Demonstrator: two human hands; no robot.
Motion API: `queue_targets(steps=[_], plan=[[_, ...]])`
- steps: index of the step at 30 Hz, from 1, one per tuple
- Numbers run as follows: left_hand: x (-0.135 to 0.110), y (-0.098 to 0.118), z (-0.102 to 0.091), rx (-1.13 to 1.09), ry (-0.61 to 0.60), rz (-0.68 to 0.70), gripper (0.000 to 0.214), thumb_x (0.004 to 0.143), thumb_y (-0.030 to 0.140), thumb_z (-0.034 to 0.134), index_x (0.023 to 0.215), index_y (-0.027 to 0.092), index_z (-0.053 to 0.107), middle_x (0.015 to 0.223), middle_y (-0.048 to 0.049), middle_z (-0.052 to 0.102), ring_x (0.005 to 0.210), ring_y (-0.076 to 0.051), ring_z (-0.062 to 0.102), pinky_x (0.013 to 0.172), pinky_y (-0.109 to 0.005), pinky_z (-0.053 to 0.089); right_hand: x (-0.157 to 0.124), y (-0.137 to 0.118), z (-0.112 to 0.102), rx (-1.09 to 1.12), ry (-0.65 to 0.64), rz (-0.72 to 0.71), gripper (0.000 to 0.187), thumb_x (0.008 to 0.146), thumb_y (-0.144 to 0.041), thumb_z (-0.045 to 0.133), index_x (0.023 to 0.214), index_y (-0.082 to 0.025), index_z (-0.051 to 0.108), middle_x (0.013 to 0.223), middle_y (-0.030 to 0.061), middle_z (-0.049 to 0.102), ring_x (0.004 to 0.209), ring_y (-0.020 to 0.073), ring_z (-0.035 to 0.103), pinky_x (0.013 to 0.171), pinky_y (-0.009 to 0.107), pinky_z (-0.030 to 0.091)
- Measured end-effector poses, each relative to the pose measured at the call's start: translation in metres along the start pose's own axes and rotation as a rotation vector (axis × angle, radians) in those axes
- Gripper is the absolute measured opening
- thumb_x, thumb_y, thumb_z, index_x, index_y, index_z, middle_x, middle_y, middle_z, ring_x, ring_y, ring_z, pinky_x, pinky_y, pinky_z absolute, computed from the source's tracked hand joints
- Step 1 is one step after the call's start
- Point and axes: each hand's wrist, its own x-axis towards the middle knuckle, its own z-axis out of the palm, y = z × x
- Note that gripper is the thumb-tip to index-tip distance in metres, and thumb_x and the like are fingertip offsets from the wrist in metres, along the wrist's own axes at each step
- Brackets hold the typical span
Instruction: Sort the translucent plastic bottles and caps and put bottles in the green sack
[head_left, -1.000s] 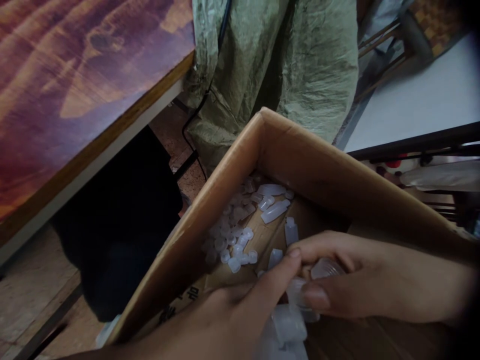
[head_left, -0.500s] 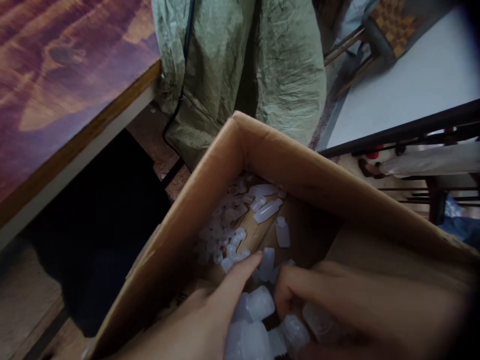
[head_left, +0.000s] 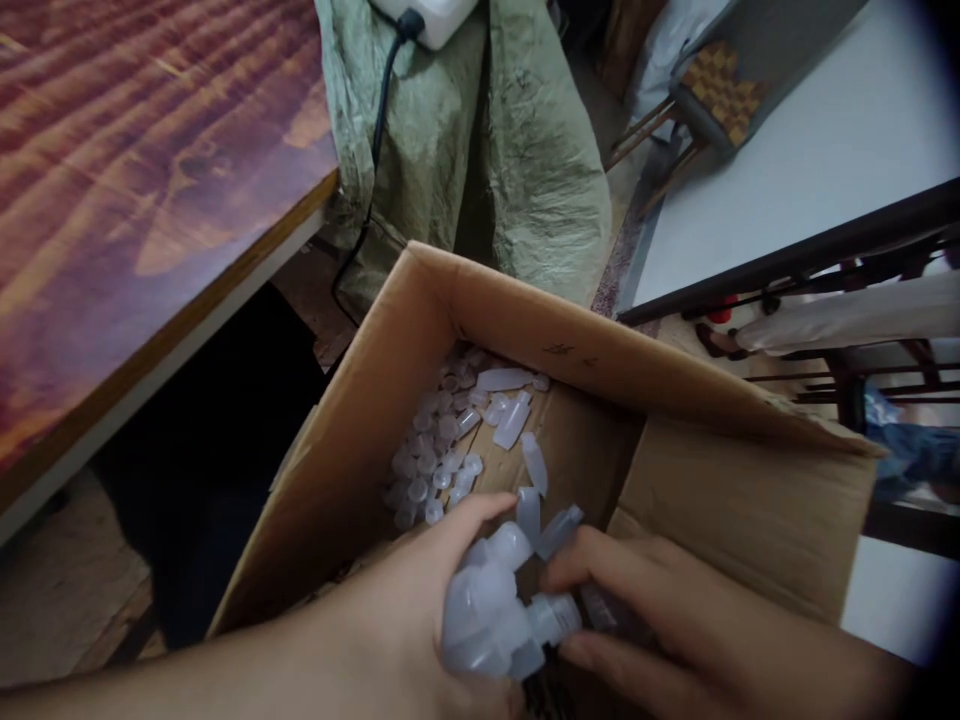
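Observation:
Both hands are down inside an open cardboard box (head_left: 517, 285). My left hand (head_left: 420, 590) curls around a cluster of small translucent plastic bottles (head_left: 487, 600), its thumb stretched along their far side. On the right, my right hand (head_left: 637, 610) bends its thumb and forefinger around a capped plastic bottle (head_left: 555, 617) beside that cluster. Another clear bottle (head_left: 611, 610) shows under its palm, partly hidden. Several loose bottles (head_left: 513, 420) lie on the box floor just beyond my fingertips. Small translucent caps (head_left: 431, 455) are heaped along the left wall.
A table with a glossy patterned top (head_left: 187, 180) stands at the left, its edge close to the box. Behind the box are a greenish woven sack (head_left: 540, 170) and a white power strip (head_left: 435, 20) with a black cable. A person's light-clothed leg (head_left: 825, 315) appears at the right.
The view has shifted, bringing the power strip into sight and moving the box's far corner left. My left hand has lifted slightly with its bottles. The loose bottles near my fingertips have shifted.

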Motion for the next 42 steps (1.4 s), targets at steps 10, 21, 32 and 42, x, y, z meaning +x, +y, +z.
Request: queue_targets(steps=[10, 21, 32, 42], plan=[[0.001, -0.002, 0.004, 0.009, -0.009, -0.034, 0.085, 0.06, 0.016, 0.074, 0.134, 0.025, 0.034, 0.116, -0.0066, 0.063, 0.106, -0.029, 0.063, 0.092, -0.042, 0.051, 0.0, -0.01, -0.009, -0.08, -0.037, -0.057, 0.022, 0.094, -0.039, 0.052, 0.111, -0.026, 0.058, 0.101, 0.0011, 0.064, 0.09, 0.0151, 0.058, 0.075, 0.025, 0.043], [-0.001, 0.006, 0.003, -0.019, -0.023, -0.026, 0.088, 0.061, 0.017, 0.074, 0.137, 0.026, 0.031, 0.119, -0.0067, 0.062, 0.111, -0.029, 0.061, 0.091, -0.038, 0.049, 0.008, -0.005, -0.011, -0.112, -0.039, 0.038, 0.037, 0.081, -0.046, 0.066, 0.111, -0.026, 0.059, 0.092, 0.0005, 0.062, 0.082, 0.0155, 0.054, 0.069, 0.023, 0.038], [0.001, 0.003, 0.005, 0.015, 0.056, 0.024, 0.088, 0.058, 0.015, 0.072, 0.136, 0.023, 0.035, 0.109, -0.0036, 0.066, 0.089, -0.018, 0.065, 0.065, -0.022, 0.046, 0.016, 0.0, -0.018, -0.083, 0.041, -0.06, 0.028, 0.083, -0.046, 0.067, 0.1, -0.024, 0.065, 0.084, -0.0027, 0.058, 0.076, 0.0116, 0.05, 0.068, 0.02, 0.036], [0.002, 0.002, 0.005, -0.013, 0.028, 0.035, 0.091, 0.059, 0.016, 0.071, 0.14, 0.022, 0.03, 0.111, -0.0055, 0.066, 0.094, -0.02, 0.065, 0.07, -0.024, 0.047, 0.016, -0.001, -0.016, -0.085, 0.097, -0.149, 0.039, 0.095, -0.046, 0.048, 0.075, -0.017, 0.065, 0.067, -0.0014, 0.057, 0.065, 0.0101, 0.051, 0.061, 0.02, 0.036]])
